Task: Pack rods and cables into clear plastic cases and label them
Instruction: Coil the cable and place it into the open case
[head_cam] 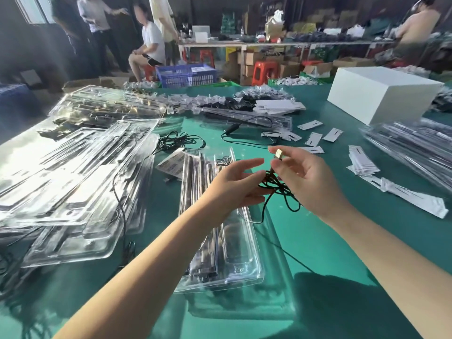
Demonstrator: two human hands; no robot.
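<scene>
An open clear plastic case (234,253) lies lengthwise on the green table in front of me, with dark rods (199,172) in its left channels. Above it I hold a bundled black cable (276,187). My right hand (305,177) pinches the cable's metal plug between thumb and forefinger. My left hand (234,187) cups the coiled loops from the left, its fingers loosely curled round them. A loop of the cable hangs down over the case. A barcode label sheet (171,162) lies by the case's far left corner.
Stacks of empty clear cases (73,182) fill the left side. More loose cables (181,140) and white label cards (313,139) lie beyond. Packed cases (415,148) are piled at the right, behind them a white box (381,94). Several people stand or sit in the background.
</scene>
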